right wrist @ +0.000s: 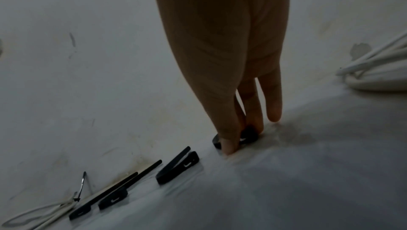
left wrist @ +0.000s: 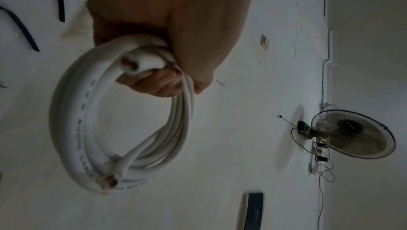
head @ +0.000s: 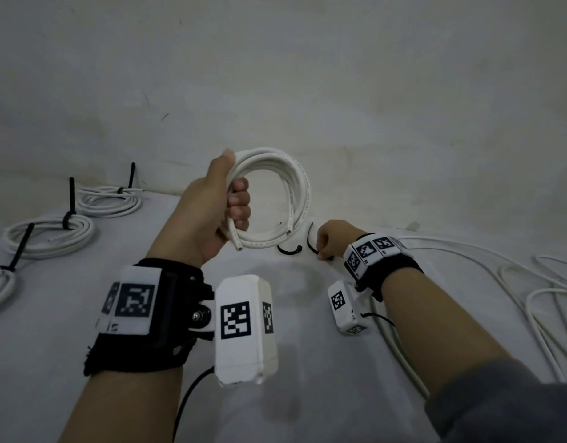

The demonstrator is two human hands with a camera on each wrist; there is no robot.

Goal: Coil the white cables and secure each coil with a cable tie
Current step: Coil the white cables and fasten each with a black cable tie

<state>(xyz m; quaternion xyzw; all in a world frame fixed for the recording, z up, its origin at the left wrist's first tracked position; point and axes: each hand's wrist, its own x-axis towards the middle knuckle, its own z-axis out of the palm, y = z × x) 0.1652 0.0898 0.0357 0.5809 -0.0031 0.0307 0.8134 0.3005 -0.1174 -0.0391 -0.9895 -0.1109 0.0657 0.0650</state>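
On the sheet, three tied coils lie; your left hand grips an untied coil, your right hand pinches a cable tie; loose cables remain.

I saw a white sheet covering the surface, set against a wall; whether a bed or bench lay beneath, I could not tell. On its left lay three tied coils, each bound with a black tie. Loose black ties lay near the wall at the middle, one under my right fingers. Loose white cables sprawled on the right.
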